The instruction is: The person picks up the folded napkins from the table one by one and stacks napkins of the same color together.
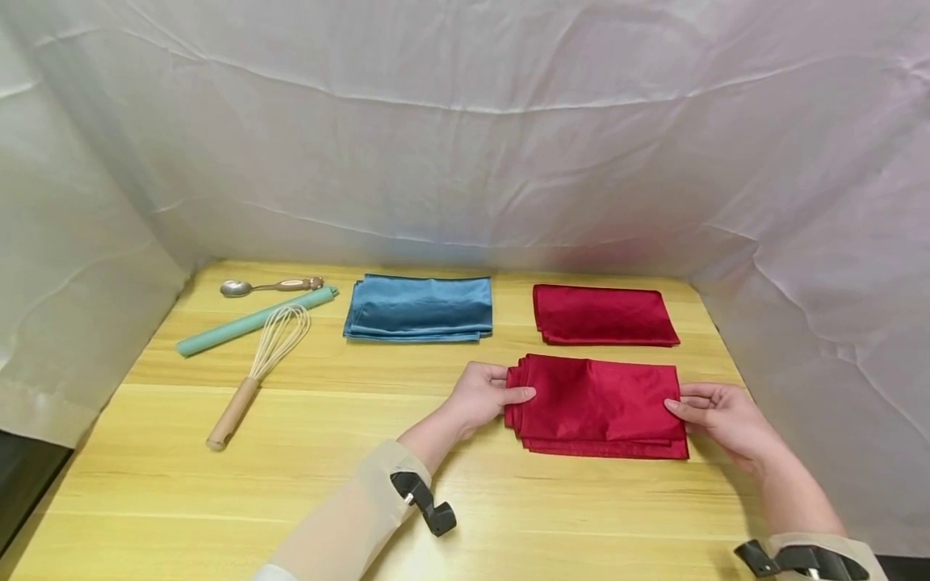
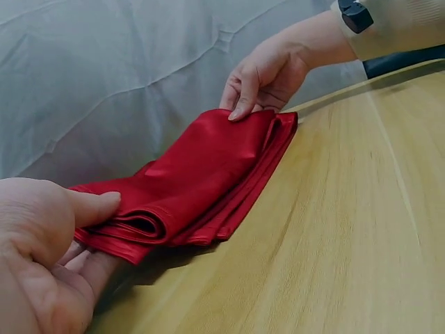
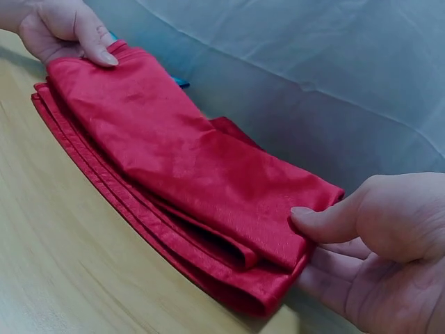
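Observation:
Both hands hold a folded red satin cloth point(image 1: 599, 407) by its two short ends, near the front right of the table. At its left end the left hand point(image 1: 483, 397) pinches it, thumb on top and fingers underneath. The right hand point(image 1: 726, 420) grips the opposite end the same way. In the left wrist view the layered folds of the red cloth point(image 2: 188, 174) show, its near end raised off the wood. The right wrist view has the red cloth point(image 3: 188, 160) stretched between both thumbs. Behind it lies a second folded red cloth point(image 1: 605, 315).
A folded blue satin cloth point(image 1: 420, 308) lies at the back middle. To the left are a metal spoon point(image 1: 272, 286), a mint-green stick point(image 1: 254, 323) and a whisk point(image 1: 254, 379) with a wooden handle. Pale fabric walls point(image 1: 465, 145) enclose the wooden table point(image 1: 305, 476) at the back and sides.

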### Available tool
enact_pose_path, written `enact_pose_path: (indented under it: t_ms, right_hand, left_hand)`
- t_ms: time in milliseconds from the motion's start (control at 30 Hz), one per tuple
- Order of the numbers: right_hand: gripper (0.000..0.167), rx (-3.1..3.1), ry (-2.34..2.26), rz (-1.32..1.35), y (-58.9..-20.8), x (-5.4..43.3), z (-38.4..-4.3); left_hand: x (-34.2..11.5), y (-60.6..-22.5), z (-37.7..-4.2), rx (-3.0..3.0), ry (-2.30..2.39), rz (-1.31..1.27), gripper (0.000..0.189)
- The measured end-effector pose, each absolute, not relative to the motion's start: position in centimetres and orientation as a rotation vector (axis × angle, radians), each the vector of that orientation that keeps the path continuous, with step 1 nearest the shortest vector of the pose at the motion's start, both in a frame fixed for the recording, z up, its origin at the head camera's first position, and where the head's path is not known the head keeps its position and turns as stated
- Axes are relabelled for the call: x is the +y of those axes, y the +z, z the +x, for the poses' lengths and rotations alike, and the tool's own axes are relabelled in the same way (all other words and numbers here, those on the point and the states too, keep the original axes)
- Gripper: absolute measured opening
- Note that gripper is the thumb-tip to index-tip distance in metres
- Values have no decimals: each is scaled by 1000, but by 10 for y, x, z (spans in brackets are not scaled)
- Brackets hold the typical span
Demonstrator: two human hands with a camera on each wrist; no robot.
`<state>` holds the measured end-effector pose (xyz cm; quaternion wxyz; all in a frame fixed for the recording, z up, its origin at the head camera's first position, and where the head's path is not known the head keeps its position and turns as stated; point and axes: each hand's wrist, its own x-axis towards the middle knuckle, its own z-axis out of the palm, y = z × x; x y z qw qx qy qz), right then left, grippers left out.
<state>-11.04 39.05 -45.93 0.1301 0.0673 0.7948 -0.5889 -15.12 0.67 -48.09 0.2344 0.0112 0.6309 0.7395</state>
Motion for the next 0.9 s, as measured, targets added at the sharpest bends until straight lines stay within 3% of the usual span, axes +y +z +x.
enact_pose_path:
  t_ms: [433,900]
  right_hand:
    - [17,2241,-1831,202,-455,401,-113]
    - [13,2241,-1816,209,-441,405,-122]
  left_hand:
    - [7,-479,-155,1696,2083,-44,22]
    - [8,-476,-168,1886,1974,3,23]
